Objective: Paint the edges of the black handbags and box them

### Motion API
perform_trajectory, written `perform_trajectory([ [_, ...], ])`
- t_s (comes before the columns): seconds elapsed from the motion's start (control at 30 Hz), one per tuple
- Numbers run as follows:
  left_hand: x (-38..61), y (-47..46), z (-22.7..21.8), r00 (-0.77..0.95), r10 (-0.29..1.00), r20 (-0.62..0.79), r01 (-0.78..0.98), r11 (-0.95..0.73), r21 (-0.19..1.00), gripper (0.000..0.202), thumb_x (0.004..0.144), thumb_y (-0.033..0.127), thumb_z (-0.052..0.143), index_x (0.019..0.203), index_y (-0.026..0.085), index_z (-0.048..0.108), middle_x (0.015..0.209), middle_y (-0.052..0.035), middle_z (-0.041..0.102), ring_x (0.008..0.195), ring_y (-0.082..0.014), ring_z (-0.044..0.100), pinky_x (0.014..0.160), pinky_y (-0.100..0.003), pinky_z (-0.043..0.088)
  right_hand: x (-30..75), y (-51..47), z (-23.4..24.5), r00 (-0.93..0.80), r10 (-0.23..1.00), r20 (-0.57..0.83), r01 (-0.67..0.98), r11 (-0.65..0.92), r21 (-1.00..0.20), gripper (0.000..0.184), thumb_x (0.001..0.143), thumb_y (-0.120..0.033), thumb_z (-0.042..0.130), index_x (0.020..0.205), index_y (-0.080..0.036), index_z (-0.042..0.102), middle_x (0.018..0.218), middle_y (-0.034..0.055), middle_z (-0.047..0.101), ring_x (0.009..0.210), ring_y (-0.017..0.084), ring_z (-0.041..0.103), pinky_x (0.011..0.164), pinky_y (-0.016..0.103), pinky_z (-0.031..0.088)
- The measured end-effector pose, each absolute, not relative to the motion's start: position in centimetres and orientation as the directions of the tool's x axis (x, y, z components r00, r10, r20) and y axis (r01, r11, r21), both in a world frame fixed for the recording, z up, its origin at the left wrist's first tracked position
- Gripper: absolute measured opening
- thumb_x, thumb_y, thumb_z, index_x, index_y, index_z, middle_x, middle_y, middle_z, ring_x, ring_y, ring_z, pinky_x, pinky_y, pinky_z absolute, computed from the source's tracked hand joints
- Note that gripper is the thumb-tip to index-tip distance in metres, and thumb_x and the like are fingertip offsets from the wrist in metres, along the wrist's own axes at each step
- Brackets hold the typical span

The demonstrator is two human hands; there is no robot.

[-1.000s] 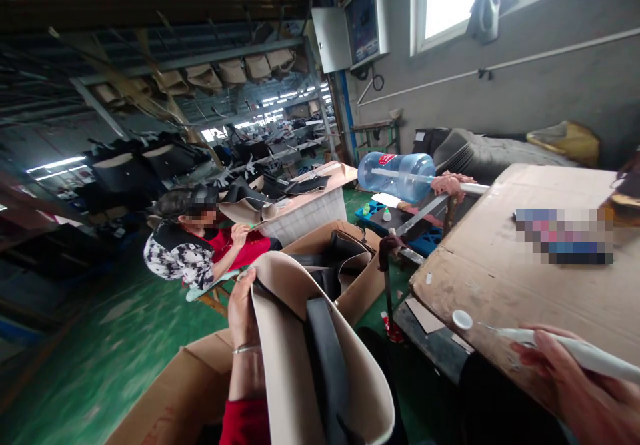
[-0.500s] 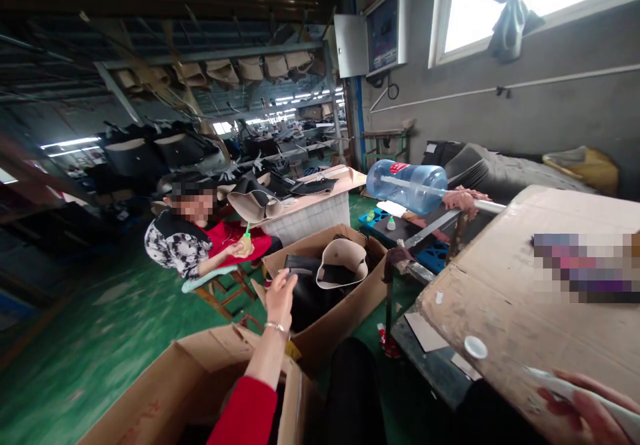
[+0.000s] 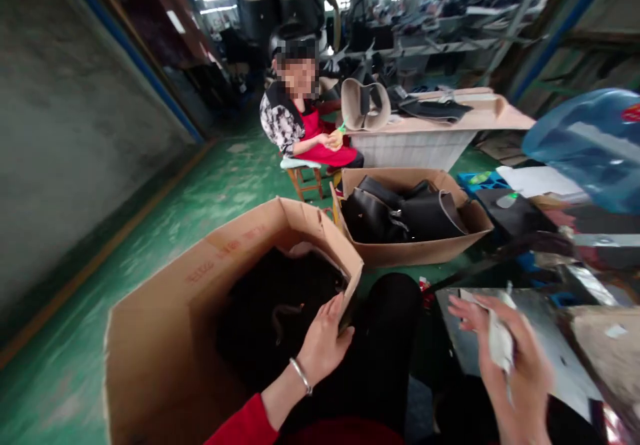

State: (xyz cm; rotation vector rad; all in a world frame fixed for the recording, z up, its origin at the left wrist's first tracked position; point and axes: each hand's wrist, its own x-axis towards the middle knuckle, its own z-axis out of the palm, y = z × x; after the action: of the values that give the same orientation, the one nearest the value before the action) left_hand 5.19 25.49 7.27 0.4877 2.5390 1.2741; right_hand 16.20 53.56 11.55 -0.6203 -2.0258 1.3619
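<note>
My left hand [image 3: 327, 342] has its fingers wrapped over the near right rim of a large open cardboard box [image 3: 165, 298]. Dark pieces [image 3: 270, 305] lie inside this box, with a thin strap-like strip on top; their kind is hard to make out. To the right, above a grey board, my right hand [image 3: 523, 365] is closed around a whitish, slim object [image 3: 500, 342]. Motion smears that object, so its kind cannot be read. Beyond my knee stands a second cardboard box [image 3: 415, 253], filled with black leather-like pieces [image 3: 410, 212].
A co-worker [image 3: 305, 122] sits on a stool, holding a small green-tipped bottle [image 3: 337, 138], beside a bench [image 3: 480, 115] bearing black and beige pieces. At right lie a big blue water bottle [image 3: 590, 145] and a cardboard-topped table [image 3: 600, 338]. Green floor [image 3: 200, 205] runs along the left wall.
My view has swung left and down. My left hand, raised near the far box before, now rests on the near box's rim. My right hand has come up off the table with the whitish object.
</note>
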Motion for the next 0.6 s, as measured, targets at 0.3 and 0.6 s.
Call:
perform_trajectory([
  [0.3,5.3,26.1,6.2,-0.888,0.447,-0.106,0.244,0.654,0.716,0.061,0.084,0.012,0.06,0.145,0.015,0.052,0.143,-0.0142,0.061,0.128,-0.0291,0.059,0.114,-0.042,0.048,-5.5,43.6,7.0,-0.945,0.305,0.114,0.11,0.629,-0.77,0.037,0.097,-0.047,0.064,0.125,-0.023,0.06,0.118,0.0115,0.075,0.095,0.028,0.076,0.083,0.037,0.056],
  [0.6,4.2,24.5,3.8,-0.817,0.44,-0.372,-0.194,0.398,0.897,0.06,0.08,0.032,0.079,0.138,0.022,0.065,0.14,-0.0107,0.066,0.126,-0.0314,0.061,0.111,-0.046,0.048,-7.4,40.9,4.6,-0.95,0.311,0.014,0.292,0.907,-0.302,0.038,0.105,-0.04,0.055,0.138,-0.02,0.055,0.082,0.0083,0.074,0.068,0.025,0.067,0.058,0.029,0.032],
])
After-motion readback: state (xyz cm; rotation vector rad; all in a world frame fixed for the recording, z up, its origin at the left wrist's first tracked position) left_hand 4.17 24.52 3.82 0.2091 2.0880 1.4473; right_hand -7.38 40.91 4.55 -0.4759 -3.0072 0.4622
